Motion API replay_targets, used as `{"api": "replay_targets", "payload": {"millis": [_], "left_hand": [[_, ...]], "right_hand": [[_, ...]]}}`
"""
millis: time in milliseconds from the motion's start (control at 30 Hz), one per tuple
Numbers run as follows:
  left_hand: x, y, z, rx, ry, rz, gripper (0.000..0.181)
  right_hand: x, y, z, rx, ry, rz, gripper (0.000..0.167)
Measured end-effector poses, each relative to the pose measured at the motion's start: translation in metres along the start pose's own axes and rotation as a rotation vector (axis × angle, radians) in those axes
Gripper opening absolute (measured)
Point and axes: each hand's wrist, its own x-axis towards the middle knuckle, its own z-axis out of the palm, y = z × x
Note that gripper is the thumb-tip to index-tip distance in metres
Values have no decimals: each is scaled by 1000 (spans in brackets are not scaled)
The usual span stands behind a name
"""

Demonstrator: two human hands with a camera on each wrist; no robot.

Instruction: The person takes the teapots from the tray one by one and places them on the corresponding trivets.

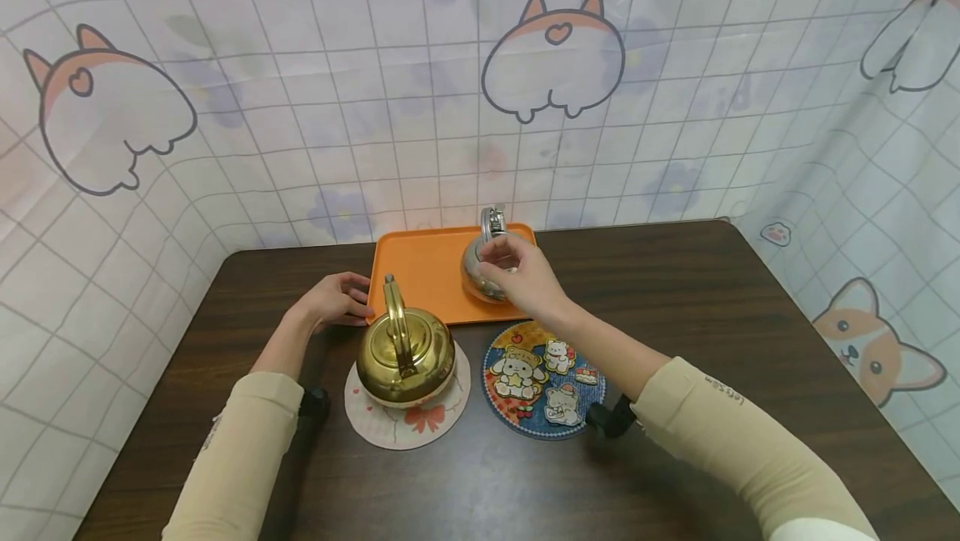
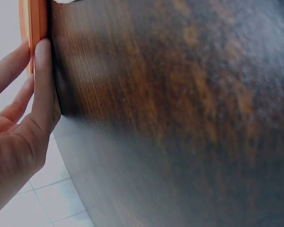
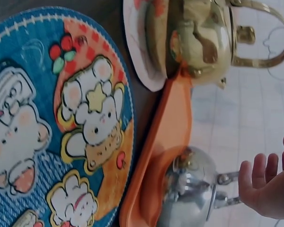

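Note:
An orange tray [image 1: 420,266] lies at the back of the table, with a silver kettle [image 1: 480,273] standing on its right part. The left hand [image 1: 335,301] touches the tray's left edge; in the left wrist view the fingers of this hand [image 2: 23,137] rest on the orange rim [image 2: 37,23]. The right hand [image 1: 525,274] is beside the silver kettle's handle, fingers loosely bent; in the right wrist view this hand [image 3: 270,187] is next to the handle of the silver kettle [image 3: 191,189], seemingly holding nothing.
A golden kettle [image 1: 405,358] stands on a pink round mat [image 1: 408,437] in front of the tray's left part. A blue round mat [image 1: 543,424] with cartoon figures lies to its right, under the right forearm. A patterned curtain [image 1: 420,107] hangs behind the table.

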Motion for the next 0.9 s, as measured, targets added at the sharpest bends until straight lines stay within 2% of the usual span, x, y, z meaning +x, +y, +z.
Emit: {"api": "replay_targets", "payload": {"millis": [400,700,900], "left_hand": [[1,0,1,-5,5,-1,66],[0,0,2,-10,3,6,67],[2,-2,0,-9,13,0,65]], "right_hand": [[14,6,-13,38,97,112,26],[20,14,-12,51,94,124,37],[27,18,-10,38,93,148,34]]}}
